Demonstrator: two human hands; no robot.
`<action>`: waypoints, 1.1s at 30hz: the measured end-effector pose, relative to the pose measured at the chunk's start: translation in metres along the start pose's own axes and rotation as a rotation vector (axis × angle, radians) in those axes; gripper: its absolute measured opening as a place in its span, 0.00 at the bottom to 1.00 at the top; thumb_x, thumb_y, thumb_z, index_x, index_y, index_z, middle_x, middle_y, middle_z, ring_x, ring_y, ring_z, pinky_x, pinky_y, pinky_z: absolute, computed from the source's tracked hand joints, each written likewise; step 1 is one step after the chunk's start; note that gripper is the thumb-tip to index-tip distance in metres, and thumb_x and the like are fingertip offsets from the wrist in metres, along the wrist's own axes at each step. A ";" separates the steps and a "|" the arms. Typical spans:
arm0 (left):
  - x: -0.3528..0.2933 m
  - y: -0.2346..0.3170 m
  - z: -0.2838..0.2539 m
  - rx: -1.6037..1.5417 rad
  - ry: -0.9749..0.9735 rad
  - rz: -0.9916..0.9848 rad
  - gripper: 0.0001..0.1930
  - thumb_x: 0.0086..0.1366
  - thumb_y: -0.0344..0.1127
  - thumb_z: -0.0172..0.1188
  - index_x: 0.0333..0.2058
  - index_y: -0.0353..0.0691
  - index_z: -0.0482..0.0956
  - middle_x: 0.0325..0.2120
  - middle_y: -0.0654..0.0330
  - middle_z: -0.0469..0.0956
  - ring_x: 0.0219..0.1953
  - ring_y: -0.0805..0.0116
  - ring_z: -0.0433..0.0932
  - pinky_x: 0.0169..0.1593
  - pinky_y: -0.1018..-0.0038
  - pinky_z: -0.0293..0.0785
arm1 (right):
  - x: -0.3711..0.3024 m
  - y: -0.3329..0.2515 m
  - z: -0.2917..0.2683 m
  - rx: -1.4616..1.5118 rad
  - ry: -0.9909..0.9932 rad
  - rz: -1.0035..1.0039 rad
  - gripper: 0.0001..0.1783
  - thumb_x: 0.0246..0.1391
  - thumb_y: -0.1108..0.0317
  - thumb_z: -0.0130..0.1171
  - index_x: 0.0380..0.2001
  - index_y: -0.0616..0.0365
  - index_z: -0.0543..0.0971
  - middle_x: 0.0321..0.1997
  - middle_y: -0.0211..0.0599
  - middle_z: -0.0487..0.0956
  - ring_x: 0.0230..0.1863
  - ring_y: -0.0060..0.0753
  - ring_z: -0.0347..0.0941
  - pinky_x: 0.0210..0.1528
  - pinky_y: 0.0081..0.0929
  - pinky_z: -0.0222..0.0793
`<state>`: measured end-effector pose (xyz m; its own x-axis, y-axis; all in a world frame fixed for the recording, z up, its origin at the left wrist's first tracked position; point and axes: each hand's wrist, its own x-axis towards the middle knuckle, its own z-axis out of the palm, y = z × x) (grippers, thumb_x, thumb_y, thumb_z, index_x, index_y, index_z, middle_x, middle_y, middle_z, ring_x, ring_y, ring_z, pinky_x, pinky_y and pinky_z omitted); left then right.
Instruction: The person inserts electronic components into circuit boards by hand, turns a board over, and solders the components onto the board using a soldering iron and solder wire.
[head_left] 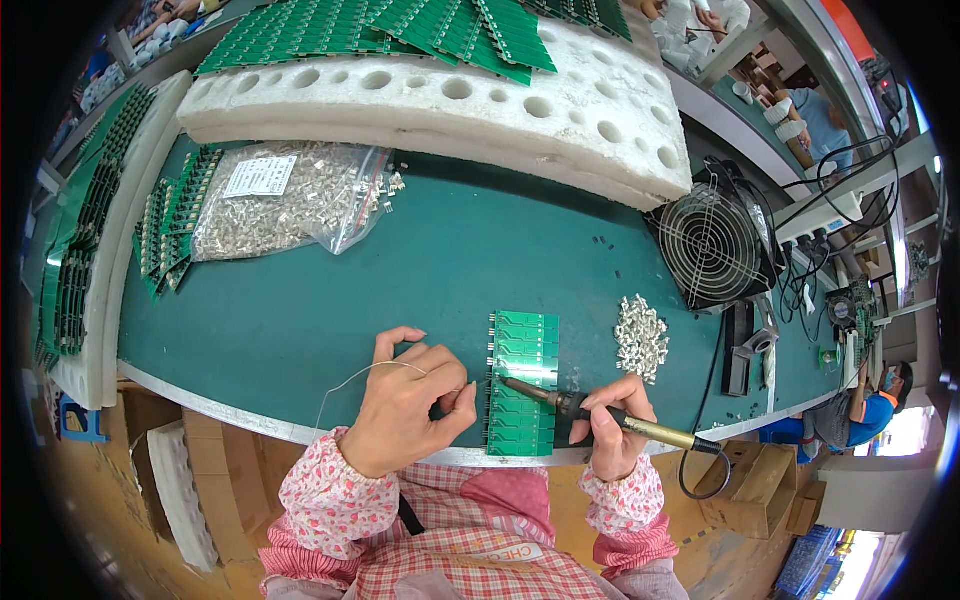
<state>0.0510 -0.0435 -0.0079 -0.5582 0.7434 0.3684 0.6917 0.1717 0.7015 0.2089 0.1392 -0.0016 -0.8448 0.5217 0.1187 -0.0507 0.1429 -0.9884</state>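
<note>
A green circuit board panel (523, 424) lies flat near the table's front edge, with small metal parts along its left side. My right hand (618, 425) is closed around a soldering iron (655, 431), whose tip rests at the panel's left edge. Just left of the panel, my left hand (408, 405) is curled with its fingers pinched. A thin solder wire (345, 383) runs across that hand and hangs down beside it. The wire's end near the iron tip is too fine to make out.
Small metal connectors (641, 338) lie heaped right of the panel. A clear bag of connectors (290, 205) sits at the back left. White foam (430, 125) bearing green boards spans the back. At right are a round fan (708, 245) and a black iron stand (740, 350).
</note>
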 end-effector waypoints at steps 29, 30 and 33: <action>0.001 -0.002 0.002 0.033 -0.024 0.006 0.08 0.52 0.27 0.61 0.20 0.41 0.71 0.20 0.67 0.73 0.24 0.69 0.72 0.50 0.63 0.61 | 0.002 -0.001 0.001 0.051 0.023 0.049 0.09 0.57 0.68 0.53 0.31 0.63 0.69 0.20 0.35 0.76 0.18 0.20 0.72 0.22 0.17 0.67; 0.001 -0.002 0.002 0.034 -0.026 0.006 0.08 0.52 0.27 0.61 0.20 0.41 0.71 0.20 0.67 0.73 0.24 0.69 0.72 0.50 0.63 0.61 | 0.002 0.000 0.001 0.046 0.021 0.049 0.09 0.57 0.68 0.53 0.31 0.63 0.69 0.19 0.35 0.76 0.18 0.20 0.72 0.22 0.17 0.67; 0.000 -0.002 0.002 0.035 -0.029 0.008 0.08 0.52 0.27 0.61 0.20 0.41 0.70 0.20 0.67 0.73 0.24 0.69 0.72 0.50 0.62 0.61 | 0.002 0.001 0.001 0.043 0.023 0.047 0.09 0.57 0.68 0.53 0.31 0.63 0.69 0.19 0.35 0.76 0.18 0.20 0.72 0.22 0.17 0.67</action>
<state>0.0506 -0.0421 -0.0104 -0.5395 0.7629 0.3562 0.7121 0.1877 0.6765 0.2070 0.1394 -0.0022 -0.8342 0.5465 0.0734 -0.0340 0.0818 -0.9961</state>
